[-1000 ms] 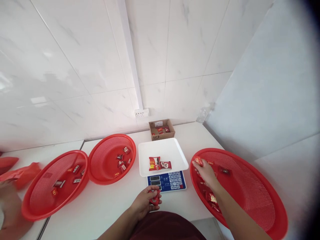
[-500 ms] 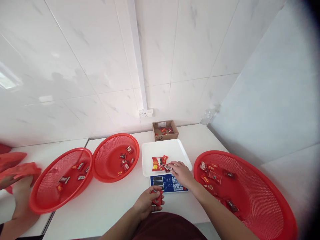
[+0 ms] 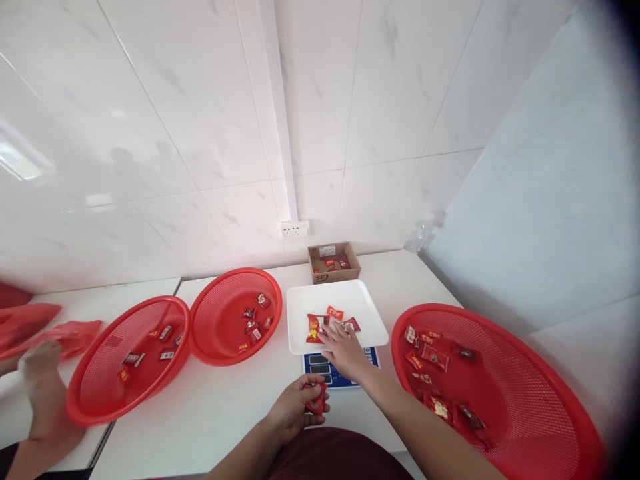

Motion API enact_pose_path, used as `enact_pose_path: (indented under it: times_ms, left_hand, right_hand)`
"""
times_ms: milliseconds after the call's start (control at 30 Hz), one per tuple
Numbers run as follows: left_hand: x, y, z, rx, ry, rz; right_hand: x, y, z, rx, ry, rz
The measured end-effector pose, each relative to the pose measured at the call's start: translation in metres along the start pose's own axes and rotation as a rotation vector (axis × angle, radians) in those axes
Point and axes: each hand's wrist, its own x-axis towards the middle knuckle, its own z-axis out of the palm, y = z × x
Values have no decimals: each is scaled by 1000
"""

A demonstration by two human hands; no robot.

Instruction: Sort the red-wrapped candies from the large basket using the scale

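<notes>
Sweets going onto the scale tray

Left hand (image 3: 295,408) clenches a red packet (image 3: 316,399); right hand (image 3: 345,350), fingers loose, rests on sweets (image 3: 330,321) in the white tray (image 3: 373,313). Many remain in the big basket (image 3: 540,373) beside it.

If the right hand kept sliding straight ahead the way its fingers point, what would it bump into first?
Most likely the red packets on the white tray: the right hand reaches over the tray's near edge with fingertips just short of them, though depth is hard to judge.
</notes>
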Motion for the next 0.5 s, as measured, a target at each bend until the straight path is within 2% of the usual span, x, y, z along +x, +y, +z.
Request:
enact_pose_path:
  times_ms: [167,267,333,400,500]
  left_hand:
    - [-4,2,4,16,10,27]
    - [-6,4,7,72,55,65]
    - [-6,5,9,124,57,89]
    - [-4,6,10,192,41,118]
    - [0,5,14,333,62,181]
  right_hand:
    - [2,4,-10,68,49,96]
    - [-12,-5,-19,312,100,120]
    - [-27,-15,-24,543,23,120]
    - [-42,-26,-28,725,-120,92]
    - [-59,-38,-30,834,-221,120]
